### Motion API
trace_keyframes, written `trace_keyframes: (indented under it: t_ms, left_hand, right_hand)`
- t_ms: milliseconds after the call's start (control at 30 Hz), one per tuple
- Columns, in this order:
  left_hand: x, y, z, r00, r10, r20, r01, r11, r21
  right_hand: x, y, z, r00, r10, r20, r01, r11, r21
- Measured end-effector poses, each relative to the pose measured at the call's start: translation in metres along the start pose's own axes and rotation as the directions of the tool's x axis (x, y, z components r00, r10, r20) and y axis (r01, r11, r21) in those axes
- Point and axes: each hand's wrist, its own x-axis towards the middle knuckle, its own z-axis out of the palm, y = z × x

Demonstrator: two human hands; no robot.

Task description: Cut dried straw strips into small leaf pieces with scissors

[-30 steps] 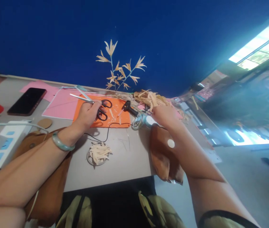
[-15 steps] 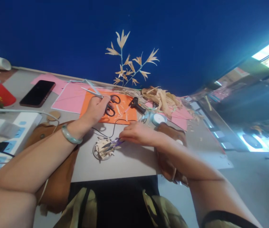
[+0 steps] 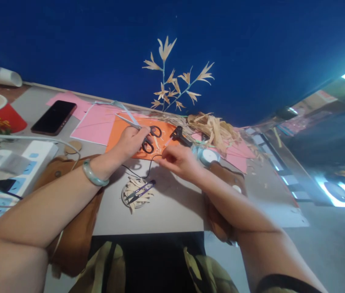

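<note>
My left hand [image 3: 131, 142] is closed around a pair of scissors [image 3: 148, 142] with black handles, blades spread and pointing up-left, over an orange sheet [image 3: 116, 132]. My right hand [image 3: 180, 160] hovers at the sheet's lower right with its fingers pinched together; whatever is between them, if anything, is hidden. Below the hands, purple-handled thread snips [image 3: 142, 192] lie across a small round dish [image 3: 124, 199] heaped with pale cut strips [image 3: 134, 185]. A black glue gun [image 3: 180, 136] lies just beyond my right hand, beside a roll of light-blue tape [image 3: 209, 156].
Dried husks [image 3: 215, 130] pile up at the back right, under a branch of husk flowers [image 3: 175, 87]. Pink paper [image 3: 93, 124], a phone [image 3: 54, 117], a red paper cup [image 3: 1, 114] and a power strip [image 3: 35, 162] with cables occupy the left.
My right hand has let go of the thread snips, leaving them on the dish of strips, and has moved up toward the orange sheet. My left hand still holds the scissors.
</note>
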Motion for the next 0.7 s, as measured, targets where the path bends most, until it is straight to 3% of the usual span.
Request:
trace_keyframes:
  t_ms: [100,200,333,467,600,700]
  left_hand:
    - [-0.002,-0.005,0.002,0.986,-0.059,0.155,0.060,0.998,0.001]
    - [-0.005,-0.010,0.004,0.975,0.000,0.224,-0.014,0.998,0.061]
    - [-0.009,-0.011,0.005,0.964,0.112,0.242,-0.154,0.975,0.162]
    - [-0.012,-0.007,0.006,0.946,0.129,0.297,-0.199,0.955,0.220]
    - [-0.017,-0.001,0.007,0.935,0.073,0.347,-0.173,0.948,0.267]
    - [-0.016,0.000,0.006,0.908,0.078,0.413,-0.223,0.922,0.316]
  right_hand:
    - [0.002,-0.004,-0.006,0.973,0.056,-0.223,-0.073,0.995,-0.070]
    - [0.005,-0.006,-0.001,0.973,-0.020,-0.230,-0.022,0.983,-0.180]
    - [0.007,-0.002,0.013,0.972,-0.018,-0.235,-0.032,0.977,-0.210]
    - [0.006,0.001,0.018,0.951,0.040,-0.308,-0.076,0.991,-0.107]
    - [0.005,0.005,0.010,0.934,0.094,-0.344,-0.080,0.995,0.055]
    - [0.006,0.016,-0.002,0.912,0.222,-0.345,-0.168,0.970,0.178]
